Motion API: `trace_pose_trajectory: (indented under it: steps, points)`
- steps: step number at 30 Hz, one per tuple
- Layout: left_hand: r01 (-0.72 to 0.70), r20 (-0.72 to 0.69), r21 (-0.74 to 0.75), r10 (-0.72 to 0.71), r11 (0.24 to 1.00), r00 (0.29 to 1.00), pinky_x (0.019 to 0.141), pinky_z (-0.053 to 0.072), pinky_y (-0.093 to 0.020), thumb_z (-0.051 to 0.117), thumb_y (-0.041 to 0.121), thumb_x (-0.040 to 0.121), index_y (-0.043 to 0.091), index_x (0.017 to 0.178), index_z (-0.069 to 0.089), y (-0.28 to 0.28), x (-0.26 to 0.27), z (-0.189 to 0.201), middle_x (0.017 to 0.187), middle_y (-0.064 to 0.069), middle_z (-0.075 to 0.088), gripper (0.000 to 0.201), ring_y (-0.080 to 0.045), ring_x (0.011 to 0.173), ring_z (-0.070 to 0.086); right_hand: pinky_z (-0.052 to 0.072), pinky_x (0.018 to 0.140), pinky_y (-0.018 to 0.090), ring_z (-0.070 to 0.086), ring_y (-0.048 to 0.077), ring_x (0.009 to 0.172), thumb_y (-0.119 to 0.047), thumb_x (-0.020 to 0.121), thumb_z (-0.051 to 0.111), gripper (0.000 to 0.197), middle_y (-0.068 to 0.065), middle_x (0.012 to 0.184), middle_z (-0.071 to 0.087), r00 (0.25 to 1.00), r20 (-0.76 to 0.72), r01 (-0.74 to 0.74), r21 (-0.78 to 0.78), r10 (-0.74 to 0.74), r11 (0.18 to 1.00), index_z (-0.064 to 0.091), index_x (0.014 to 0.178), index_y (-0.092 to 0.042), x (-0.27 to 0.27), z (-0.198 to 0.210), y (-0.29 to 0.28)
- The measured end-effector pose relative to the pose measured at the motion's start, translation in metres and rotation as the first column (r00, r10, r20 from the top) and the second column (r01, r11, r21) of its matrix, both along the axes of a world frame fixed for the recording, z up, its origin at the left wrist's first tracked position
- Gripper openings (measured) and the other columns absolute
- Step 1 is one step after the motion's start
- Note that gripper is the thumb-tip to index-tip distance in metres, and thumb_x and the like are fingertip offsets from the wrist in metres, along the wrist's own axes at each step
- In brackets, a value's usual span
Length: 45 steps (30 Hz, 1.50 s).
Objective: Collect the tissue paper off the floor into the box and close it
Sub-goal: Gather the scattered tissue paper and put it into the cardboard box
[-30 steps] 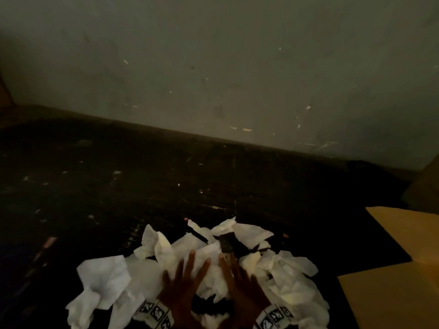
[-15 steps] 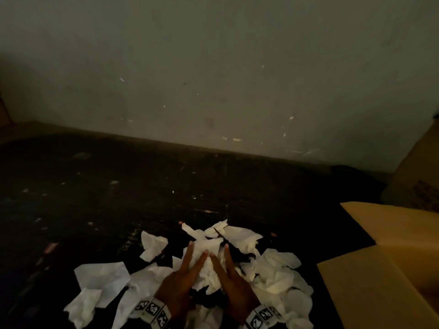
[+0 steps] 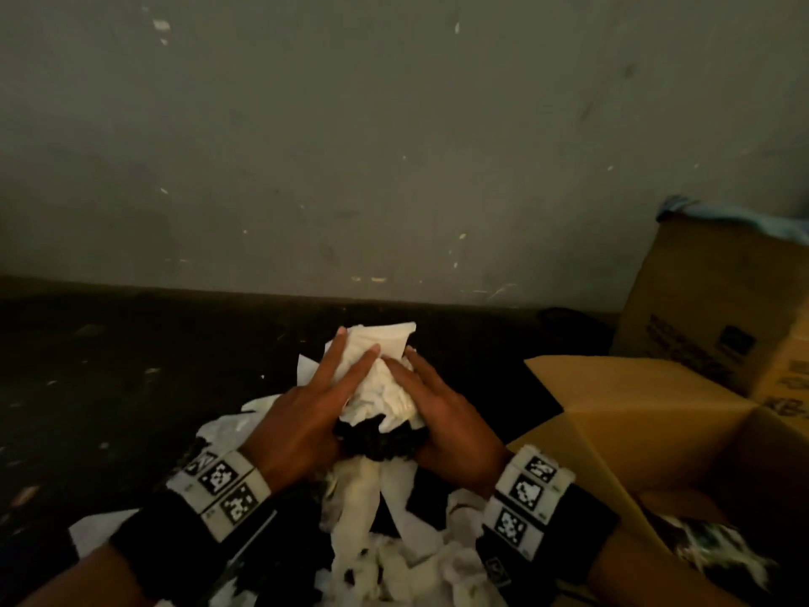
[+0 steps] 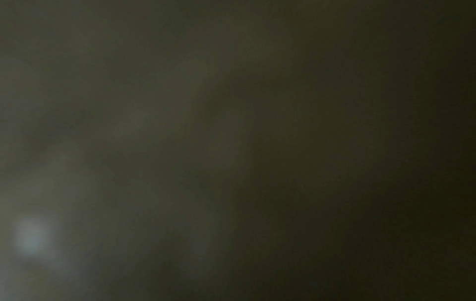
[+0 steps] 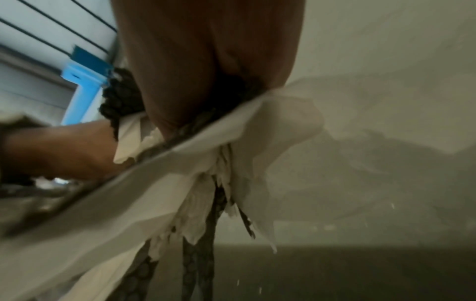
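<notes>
Tissue bundle [image 3: 385, 378] upright, between hands [image 3: 302, 422]

- Left wrist view: dark blur, nothing tells.
- Box [image 3: 648, 435]: cut off at the right edge.
- Print on the far carton [image 3: 718, 300]: too blurred to read.

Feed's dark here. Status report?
Left hand and right hand press tissue bundle between flat fingers. Open box right. More tissue on floor.

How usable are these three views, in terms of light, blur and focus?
Head view: dim, floor nearly black, but both hands and the tissue bundle read clearly. Left wrist view: a dark, featureless smear, nothing identifiable. Right wrist view: brighter, close tissue soft with motion blur, background out of focus.
</notes>
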<state>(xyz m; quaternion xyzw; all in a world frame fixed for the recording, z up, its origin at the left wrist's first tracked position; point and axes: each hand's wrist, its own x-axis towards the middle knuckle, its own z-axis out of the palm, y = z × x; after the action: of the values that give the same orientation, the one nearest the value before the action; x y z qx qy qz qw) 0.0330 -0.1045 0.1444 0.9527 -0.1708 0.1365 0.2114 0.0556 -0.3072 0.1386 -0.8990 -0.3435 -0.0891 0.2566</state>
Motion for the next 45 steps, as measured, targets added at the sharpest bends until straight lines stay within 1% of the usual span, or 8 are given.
trace_pose_trajectory:
  steps: [4, 9, 17, 22, 29, 33, 37, 45]
  points:
    - [0.097, 0.116, 0.041, -0.101, 0.994, 0.988, 0.089, 0.050, -0.034, 0.073, 0.034, 0.075, 0.051, 0.138, -0.013, -0.063, 0.005, 0.037, 0.154, 0.004, -0.026, 0.107, -0.030, 0.116, 0.053, 0.041, 0.105, 0.050, 0.035, 0.036, 0.138, -0.026, 0.077, 0.072, 0.093, 0.006, 0.160, 0.007, 0.995, 0.104, -0.004, 0.053, -0.001, 0.999, 0.011, 0.147, -0.036, -0.004, 0.043, -0.072]
    - [0.136, 0.164, 0.004, -0.135, 0.991, 0.977, 0.097, 0.044, -0.045, 0.072, 0.033, 0.076, 0.046, 0.141, -0.008, -0.184, 0.006, 0.073, 0.157, 0.005, -0.015, 0.104, -0.034, 0.130, 0.039, 0.039, 0.107, 0.053, 0.033, 0.035, 0.139, -0.036, 0.073, 0.072, 0.092, 0.009, 0.158, 0.016, 0.980, 0.199, 0.008, 0.033, -0.014, 0.999, 0.015, 0.145, -0.040, -0.009, 0.087, -0.192]
    - [0.284, 0.136, -0.086, -0.271, 0.955, 0.953, 0.099, 0.041, -0.052, 0.073, 0.037, 0.073, 0.039, 0.144, 0.002, -0.371, 0.022, 0.089, 0.157, -0.002, -0.010, 0.101, -0.037, 0.130, 0.039, 0.029, 0.112, 0.026, 0.036, 0.029, 0.136, -0.035, 0.069, 0.073, 0.086, 0.020, 0.148, 0.034, 0.970, 0.218, 0.127, -0.086, -0.106, 0.988, 0.027, 0.140, -0.017, -0.018, 0.121, -0.375]
    - [0.298, -0.074, -0.085, -0.304, 0.951, 0.950, 0.106, 0.035, -0.046, 0.073, 0.036, 0.075, 0.036, 0.145, 0.000, -0.446, 0.030, 0.053, 0.157, -0.006, -0.011, 0.101, -0.035, 0.136, 0.029, 0.033, 0.112, 0.048, 0.033, 0.026, 0.138, -0.048, 0.069, 0.072, 0.088, 0.016, 0.148, 0.036, 0.978, 0.082, 0.197, -0.106, -0.189, 0.975, 0.033, 0.141, -0.015, -0.012, 0.085, -0.441]
    - [0.468, -0.568, 0.235, -0.271, 0.852, 0.777, 0.112, 0.021, -0.039, 0.074, 0.034, 0.075, 0.021, 0.147, 0.006, -0.451, 0.035, 0.008, 0.156, -0.013, 0.011, 0.100, -0.030, 0.141, 0.019, 0.018, 0.118, 0.046, 0.021, 0.031, 0.143, -0.089, 0.052, 0.051, 0.124, 0.008, 0.158, 0.019, 0.902, -0.191, 0.182, -0.645, -0.388, 0.742, 0.013, 0.149, -0.023, -0.006, 0.013, -0.440]
    - [0.564, -0.561, 0.196, -0.380, 0.802, 0.735, 0.106, 0.028, -0.028, 0.068, 0.031, 0.083, 0.020, 0.144, 0.025, -0.445, 0.035, 0.018, 0.150, -0.002, 0.030, 0.076, -0.022, 0.134, 0.033, 0.024, 0.115, 0.038, 0.030, 0.026, 0.139, -0.029, 0.094, 0.054, 0.065, 0.005, 0.151, 0.032, 0.753, -0.424, 0.120, -0.664, -0.504, 0.738, 0.021, 0.147, -0.015, -0.006, 0.015, -0.434]
    - [0.563, -0.502, 0.106, -0.445, 0.819, 0.742, 0.085, 0.043, -0.015, 0.063, 0.041, 0.085, 0.026, 0.141, 0.029, -0.429, 0.032, 0.033, 0.140, 0.002, 0.044, 0.067, -0.011, 0.110, 0.051, 0.032, 0.109, 0.037, 0.035, 0.027, 0.137, -0.029, 0.087, 0.064, 0.069, 0.003, 0.147, 0.038, 0.759, -0.362, 0.233, -0.624, -0.541, 0.746, 0.025, 0.144, -0.029, 0.001, 0.033, -0.433]
    - [0.552, -0.286, 0.165, -0.496, 0.817, 0.820, 0.094, 0.046, -0.028, 0.055, 0.054, 0.085, 0.039, 0.137, 0.032, -0.328, 0.002, 0.069, 0.133, 0.016, 0.045, 0.059, 0.002, 0.107, 0.049, 0.031, 0.112, 0.035, 0.034, 0.026, 0.138, -0.033, 0.085, 0.066, 0.073, 0.008, 0.153, 0.030, 0.708, -0.388, 0.160, -0.725, -0.590, 0.670, 0.027, 0.145, -0.022, -0.004, 0.061, -0.380]
